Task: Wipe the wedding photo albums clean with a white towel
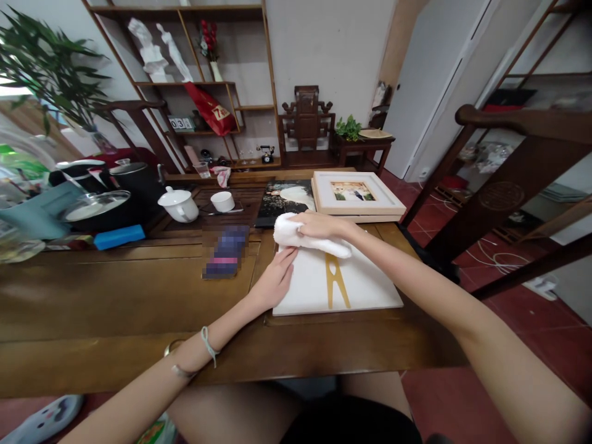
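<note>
A white flat panel [361,285] with a gold mark lies on the wooden table [115,296] in front of me. My left hand [272,280] rests flat on its left edge, fingers stretched out. My right hand [319,225] presses a white cloth [289,233] onto the panel's far end, fingers closed over it. The cloth stretches under the hand toward the right.
Behind the panel lie a framed photo [354,194] and a dark photo print [284,200]. A white teapot [178,205], a cup [222,201], pots [99,206] and a blue box [119,237] stand at the left. A blurred item [226,251] lies mid-table. A wooden chair [522,179] stands at the right.
</note>
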### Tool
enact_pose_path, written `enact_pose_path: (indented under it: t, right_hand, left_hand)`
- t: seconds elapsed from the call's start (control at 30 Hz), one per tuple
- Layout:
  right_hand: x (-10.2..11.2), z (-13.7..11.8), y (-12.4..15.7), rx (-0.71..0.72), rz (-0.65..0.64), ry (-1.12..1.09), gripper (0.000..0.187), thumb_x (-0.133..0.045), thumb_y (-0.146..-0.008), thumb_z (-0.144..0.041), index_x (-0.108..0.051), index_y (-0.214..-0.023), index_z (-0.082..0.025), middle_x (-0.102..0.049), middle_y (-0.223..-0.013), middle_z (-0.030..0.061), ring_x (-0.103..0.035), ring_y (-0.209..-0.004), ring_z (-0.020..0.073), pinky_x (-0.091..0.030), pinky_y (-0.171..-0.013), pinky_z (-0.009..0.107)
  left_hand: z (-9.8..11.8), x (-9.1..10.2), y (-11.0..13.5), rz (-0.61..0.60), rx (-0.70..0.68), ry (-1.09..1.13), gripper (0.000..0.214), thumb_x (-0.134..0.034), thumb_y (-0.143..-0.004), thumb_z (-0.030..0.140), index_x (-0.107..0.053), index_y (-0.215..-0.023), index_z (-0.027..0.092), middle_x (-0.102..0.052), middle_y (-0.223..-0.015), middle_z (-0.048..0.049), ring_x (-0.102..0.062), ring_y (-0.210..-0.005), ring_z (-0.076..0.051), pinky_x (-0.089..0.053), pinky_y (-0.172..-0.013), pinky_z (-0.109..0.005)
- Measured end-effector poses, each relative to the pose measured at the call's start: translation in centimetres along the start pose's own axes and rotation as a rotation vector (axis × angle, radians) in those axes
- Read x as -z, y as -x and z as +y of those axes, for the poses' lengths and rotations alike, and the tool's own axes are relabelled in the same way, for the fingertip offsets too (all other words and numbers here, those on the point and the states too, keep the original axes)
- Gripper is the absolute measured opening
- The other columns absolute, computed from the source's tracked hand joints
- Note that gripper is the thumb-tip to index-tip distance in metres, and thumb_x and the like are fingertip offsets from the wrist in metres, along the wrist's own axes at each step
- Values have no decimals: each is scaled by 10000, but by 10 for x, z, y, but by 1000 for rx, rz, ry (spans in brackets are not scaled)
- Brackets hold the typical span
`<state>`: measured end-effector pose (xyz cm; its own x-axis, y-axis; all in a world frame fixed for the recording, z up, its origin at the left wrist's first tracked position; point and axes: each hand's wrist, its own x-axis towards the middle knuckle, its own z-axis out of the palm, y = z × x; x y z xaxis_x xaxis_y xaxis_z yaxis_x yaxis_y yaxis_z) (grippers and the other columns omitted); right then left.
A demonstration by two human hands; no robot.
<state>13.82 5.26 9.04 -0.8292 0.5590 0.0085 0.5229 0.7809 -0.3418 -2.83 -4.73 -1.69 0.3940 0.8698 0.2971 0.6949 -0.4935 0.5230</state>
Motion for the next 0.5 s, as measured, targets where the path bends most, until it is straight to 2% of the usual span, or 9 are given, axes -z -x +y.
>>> enact_pose_path:
  t: [0.1,0.2,0.33,0.43,0.5]
  right_hand:
    - [3,14,23,-36,0,-7,248,-414,-738,-126,-593,-907,-154,-675,-992,75,-584,-831,224,-451,-757,335]
    - [6,34,62,-108,44,0,325,-416,-759,-155,-595,-1031,-160,-633,-1156,90,-570,-992,267,-442,-856,389]
    - [5,61,118,-314,124,-5,412,-442,-785,-212,-563,-1179,-205,-577,-1266,84,-535,-1104,311,-419,-931,465]
    - [-1,63,148,-379,147,34,425,-444,-780,-203,-558,-1190,-216,-601,-1220,88,-528,-1119,324,-430,-923,483]
    - [-11,52,163,-348,127,81,407,-433,-759,-161,-579,-1136,-199,-632,-1146,104,-559,-1070,316,-455,-886,475]
  left_hand:
    - [1,0,0,-2,4,4,470,-275,-951,265,-448,-1352,89,-401,-1455,-149,-335,-1372,-238,-255,-1151,-445]
    - [3,0,0,-10,17,12,473,-274,-950,264,-445,-1355,90,-384,-1469,-145,-309,-1386,-237,-226,-1161,-452]
    - [4,0,0,-9,23,18,473,-273,-948,259,-450,-1350,84,-388,-1465,-152,-308,-1386,-241,-227,-1160,-462]
    - [4,0,1,1,12,9,472,-273,-949,258,-449,-1350,82,-392,-1462,-154,-312,-1384,-239,-242,-1156,-461]
    - [3,0,1,7,8,-1,470,-272,-950,258,-448,-1351,86,-392,-1462,-150,-312,-1384,-237,-246,-1154,-462]
